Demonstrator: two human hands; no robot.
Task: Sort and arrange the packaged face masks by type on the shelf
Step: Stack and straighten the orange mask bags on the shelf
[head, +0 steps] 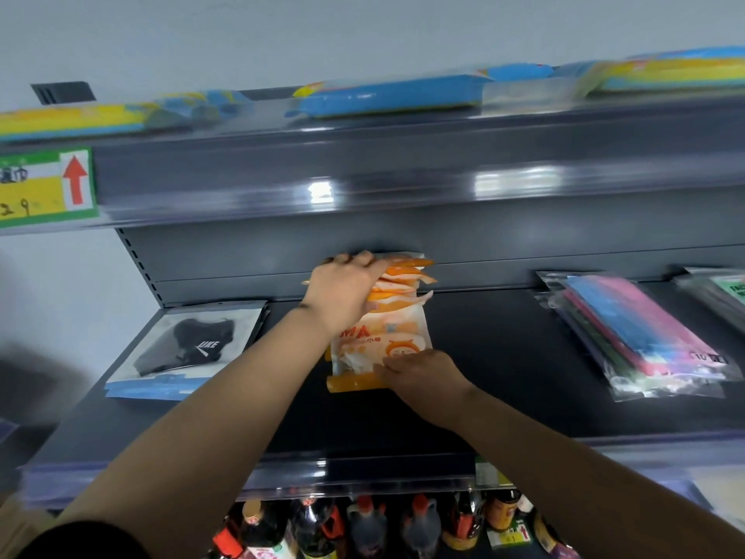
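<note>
A stack of orange-and-white packaged face masks is seen at the middle of a dark grey metal shelf, its far end reaching the shelf's back panel. The left hand is laid over the far end of the stack, while the right hand is placed at its near right corner. A clear packet holding a black mask lies well to the left, on a blue-edged pile. A clear pack of pink and blue masks lies well to the right. Blue-and-yellow flat packets are spread along the shelf above. Dark glass sauce bottles are lined up below.
</note>
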